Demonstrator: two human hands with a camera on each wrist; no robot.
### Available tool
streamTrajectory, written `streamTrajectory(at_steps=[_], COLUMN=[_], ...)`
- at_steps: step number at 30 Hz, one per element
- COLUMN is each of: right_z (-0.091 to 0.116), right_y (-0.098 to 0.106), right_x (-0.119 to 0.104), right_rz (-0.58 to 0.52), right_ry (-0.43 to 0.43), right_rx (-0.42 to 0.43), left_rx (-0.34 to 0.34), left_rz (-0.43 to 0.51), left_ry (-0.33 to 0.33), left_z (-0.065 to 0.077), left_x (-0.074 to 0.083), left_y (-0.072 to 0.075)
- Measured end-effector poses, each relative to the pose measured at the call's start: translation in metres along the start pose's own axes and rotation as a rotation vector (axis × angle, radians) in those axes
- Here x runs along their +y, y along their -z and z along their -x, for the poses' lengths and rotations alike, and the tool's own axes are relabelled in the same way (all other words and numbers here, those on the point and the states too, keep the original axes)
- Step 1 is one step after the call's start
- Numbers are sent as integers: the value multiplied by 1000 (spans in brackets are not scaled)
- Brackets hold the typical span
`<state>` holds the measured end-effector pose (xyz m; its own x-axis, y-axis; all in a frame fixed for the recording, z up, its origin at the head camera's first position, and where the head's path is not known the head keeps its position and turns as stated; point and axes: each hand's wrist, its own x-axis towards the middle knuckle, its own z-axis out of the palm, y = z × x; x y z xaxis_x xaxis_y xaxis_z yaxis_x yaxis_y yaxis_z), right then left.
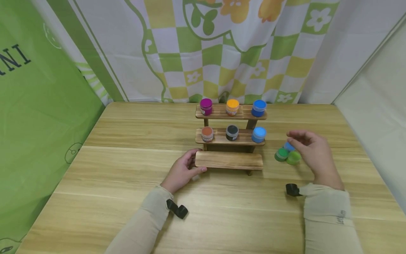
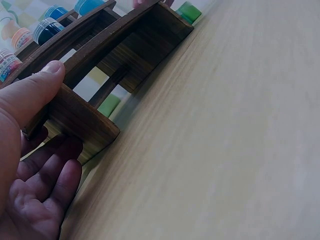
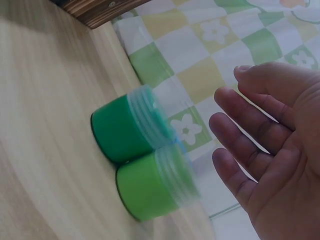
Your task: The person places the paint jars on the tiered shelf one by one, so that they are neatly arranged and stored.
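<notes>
A three-tier wooden display stand (image 1: pixel 228 160) stands mid-table. My left hand (image 1: pixel 180 173) holds the left end of its lowest tier; the left wrist view shows the thumb (image 2: pixel 50 70) on the tier's edge and the fingers by the side panel. My right hand (image 1: pixel 312 153) hovers over three paint jars right of the stand, fingers loosely bent with nothing between them. They are a dark green jar (image 1: pixel 281 154), a light green jar (image 1: pixel 293 158) and a blue jar (image 1: pixel 288 146) partly hidden behind. In the right wrist view the hand is apart from both green jars.
On the top tier sit purple (image 1: pixel 206 107), orange (image 1: pixel 232 107) and dark blue (image 1: pixel 258 108) jars. The middle tier carries brown (image 1: pixel 207 134), black (image 1: pixel 232 132) and light blue (image 1: pixel 258 134) ones. A checkered curtain (image 1: pixel 215 56) hangs behind the table (image 1: pixel 133 155).
</notes>
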<state>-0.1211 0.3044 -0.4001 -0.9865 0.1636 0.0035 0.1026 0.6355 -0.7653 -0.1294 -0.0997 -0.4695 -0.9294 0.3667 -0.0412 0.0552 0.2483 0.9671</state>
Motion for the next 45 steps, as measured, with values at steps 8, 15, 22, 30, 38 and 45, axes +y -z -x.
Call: streamTrajectory(at_steps=[8,15,22,30,38,45], right_z=[-3,-6,-7,-7,-6,-7], right_y=[-2,-5,-6,-7,-7,-8], right_x=[11,18,21,24,25,30], right_rz=[16,-1,-8,-27,-25,-44], right_ry=[-14,-37,-37,-59,-88,-100], right_rx=[-34,-57,-41,-17,-46,-90], left_rx=[-7,-3,1,3,6,9], left_rz=[16,18,18,15,8,5], left_ry=[3,-3,1,9,19,14], left_z=[0,0,0,0,1,1], left_x=[0,0,0,0,2,1], left_y=[-1,-1,-1,-1,-1,-1])
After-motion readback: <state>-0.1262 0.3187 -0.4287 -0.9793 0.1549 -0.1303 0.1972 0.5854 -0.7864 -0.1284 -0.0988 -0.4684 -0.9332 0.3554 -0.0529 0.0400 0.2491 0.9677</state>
